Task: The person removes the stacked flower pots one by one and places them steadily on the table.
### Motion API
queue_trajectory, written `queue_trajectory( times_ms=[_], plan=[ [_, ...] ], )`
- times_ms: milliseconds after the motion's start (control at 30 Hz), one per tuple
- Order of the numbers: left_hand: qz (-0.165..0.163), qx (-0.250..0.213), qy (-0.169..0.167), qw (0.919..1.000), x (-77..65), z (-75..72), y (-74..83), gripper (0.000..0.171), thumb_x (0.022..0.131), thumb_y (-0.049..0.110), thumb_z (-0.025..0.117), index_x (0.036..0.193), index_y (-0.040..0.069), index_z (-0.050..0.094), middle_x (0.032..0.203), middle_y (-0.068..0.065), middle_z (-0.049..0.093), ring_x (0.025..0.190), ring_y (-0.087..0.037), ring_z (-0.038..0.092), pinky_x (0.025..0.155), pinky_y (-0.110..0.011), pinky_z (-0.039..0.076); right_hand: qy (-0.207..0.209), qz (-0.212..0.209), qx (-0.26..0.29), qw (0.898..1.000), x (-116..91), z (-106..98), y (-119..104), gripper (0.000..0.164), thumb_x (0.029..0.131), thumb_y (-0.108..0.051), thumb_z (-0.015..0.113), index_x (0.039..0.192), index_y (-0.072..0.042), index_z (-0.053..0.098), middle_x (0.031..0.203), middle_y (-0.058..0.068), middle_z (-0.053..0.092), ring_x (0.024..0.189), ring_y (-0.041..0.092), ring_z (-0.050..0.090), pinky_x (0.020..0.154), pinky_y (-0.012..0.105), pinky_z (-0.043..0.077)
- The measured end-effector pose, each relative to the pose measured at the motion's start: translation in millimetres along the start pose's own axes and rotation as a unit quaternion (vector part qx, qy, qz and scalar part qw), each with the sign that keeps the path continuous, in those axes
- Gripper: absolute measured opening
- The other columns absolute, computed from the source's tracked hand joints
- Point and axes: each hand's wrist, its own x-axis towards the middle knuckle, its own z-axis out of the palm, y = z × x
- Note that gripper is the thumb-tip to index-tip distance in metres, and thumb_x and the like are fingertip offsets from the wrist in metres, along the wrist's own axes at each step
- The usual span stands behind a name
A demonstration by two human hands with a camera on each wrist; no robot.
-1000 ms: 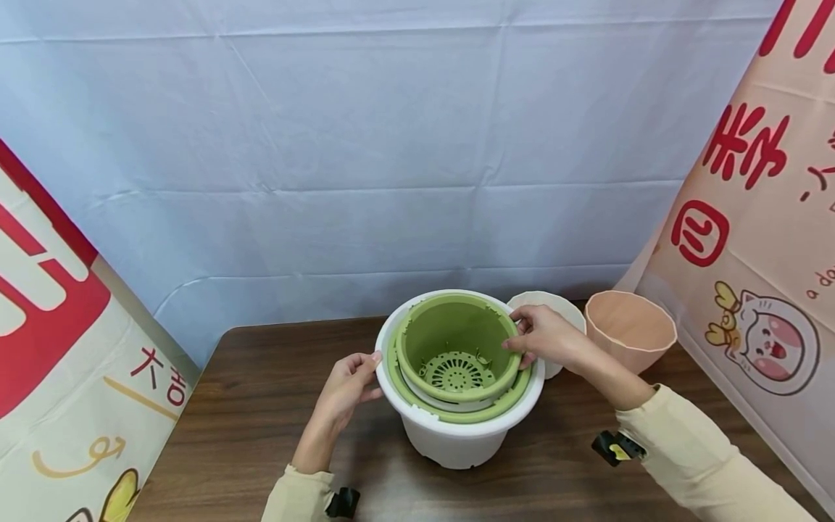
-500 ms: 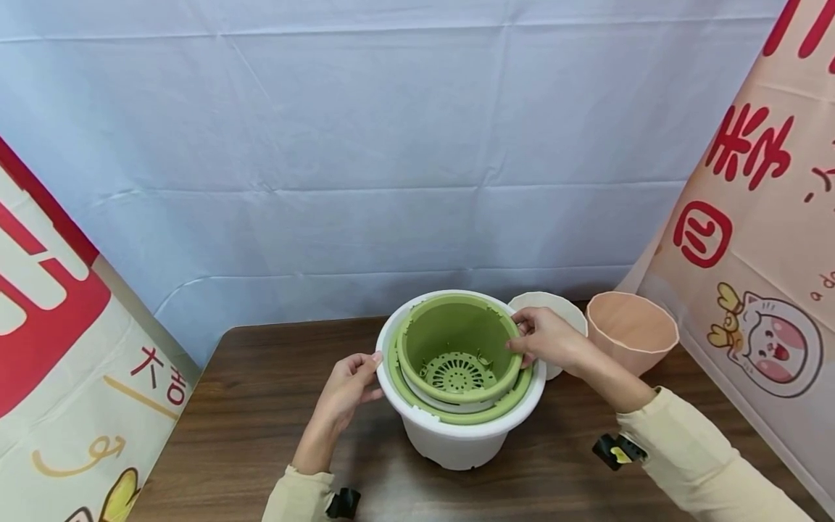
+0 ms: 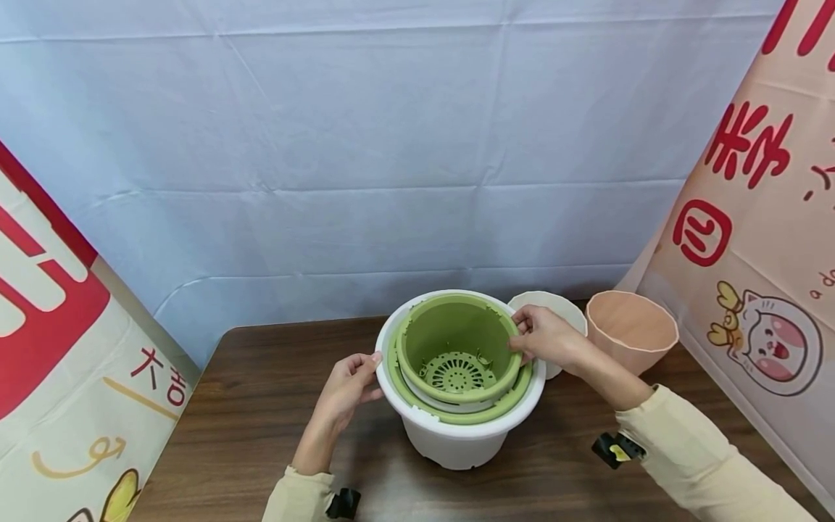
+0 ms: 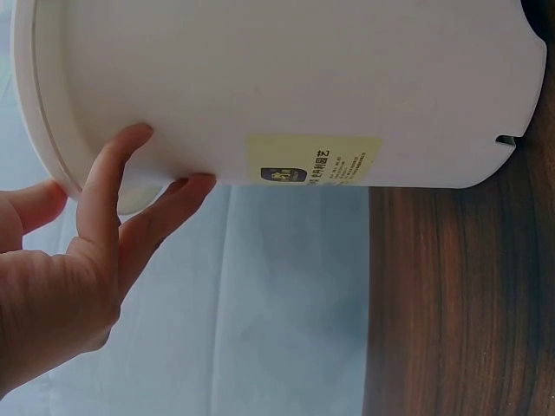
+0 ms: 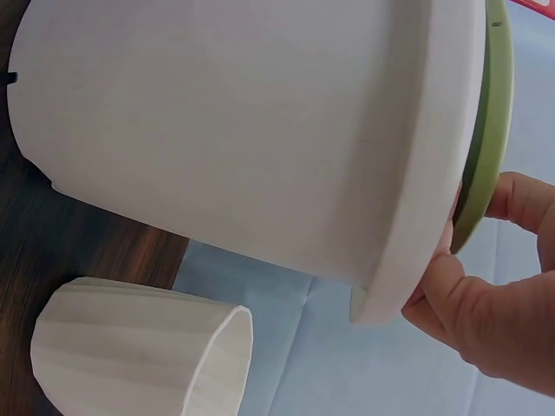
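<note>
A large white plastic flower pot (image 3: 457,438) stands upright on the table, with smaller pots nested inside. The innermost is a green pot (image 3: 459,326) with a slotted bottom; a second green rim (image 3: 450,417) and a white band show around it. My left hand (image 3: 344,388) holds the white pot's left rim, thumb at the edge and fingers against the outer wall below, beside a yellow label (image 4: 347,160). On the right side, my right hand (image 3: 551,337) pinches the innermost green pot's rim, thumb inside. Its other fingers are partly hidden behind the white rim in the right wrist view.
Behind my right hand stands a small white faceted pot (image 3: 544,301), with a peach faceted pot (image 3: 633,326) to its right. The brown wooden table (image 3: 261,420) meets a pale blue cloth backdrop (image 3: 365,159). Printed banners (image 3: 737,239) hang at both sides.
</note>
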Motion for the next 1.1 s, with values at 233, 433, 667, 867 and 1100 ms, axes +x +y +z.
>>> queue_trajectory(
  times_ms=[233,433,667,867,1100],
  plan=[
    [-0.002,0.001,0.002,1.0,-1.0,0.3,0.6,0.021,0.095,0.013,0.05,0.09,-0.006,0.053,0.082,-0.007,0.059,0.078,-0.013,0.061,0.061,-0.023,0.054,0.005,-0.001,-0.001,1.0,-0.4,0.8,0.8,0.033,0.076,0.006,0.054,0.104,0.017,0.043,0.08,0.01,0.05,0.06,0.012,0.055,0.055,0.027,0.054],
    [-0.004,-0.002,0.003,1.0,-1.2,0.8,0.7,0.021,0.095,0.012,0.049,0.091,-0.007,0.054,0.082,-0.007,0.058,0.078,-0.013,0.061,0.061,-0.023,0.054,0.002,-0.005,-0.002,1.0,-1.1,-0.2,0.6,0.032,0.076,0.005,0.054,0.103,0.016,0.043,0.082,0.01,0.049,0.062,0.012,0.054,0.056,0.026,0.054],
    [0.0,-0.001,0.0,1.0,-1.7,0.6,1.2,0.022,0.095,0.013,0.05,0.093,-0.009,0.054,0.083,-0.008,0.059,0.079,-0.014,0.061,0.062,-0.024,0.054,-0.001,-0.003,0.002,1.0,-1.9,-0.9,-1.8,0.031,0.076,0.005,0.053,0.103,0.015,0.042,0.082,0.011,0.048,0.063,0.012,0.054,0.057,0.026,0.054],
    [0.0,0.0,-0.002,1.0,-1.4,0.2,1.3,0.022,0.095,0.014,0.05,0.092,-0.008,0.054,0.083,-0.008,0.059,0.08,-0.014,0.061,0.062,-0.024,0.054,-0.001,0.0,-0.001,1.0,-2.5,-1.6,-2.8,0.03,0.077,0.004,0.053,0.103,0.015,0.042,0.082,0.011,0.048,0.062,0.012,0.054,0.057,0.026,0.054],
    [-0.001,-0.001,-0.001,1.0,-1.0,0.2,1.1,0.022,0.095,0.014,0.05,0.091,-0.008,0.054,0.084,-0.008,0.059,0.08,-0.014,0.061,0.062,-0.024,0.054,-0.002,0.0,-0.008,1.0,-2.7,-1.8,-4.3,0.029,0.078,0.004,0.052,0.103,0.015,0.041,0.083,0.012,0.05,0.063,0.013,0.055,0.057,0.026,0.053]
  ],
)
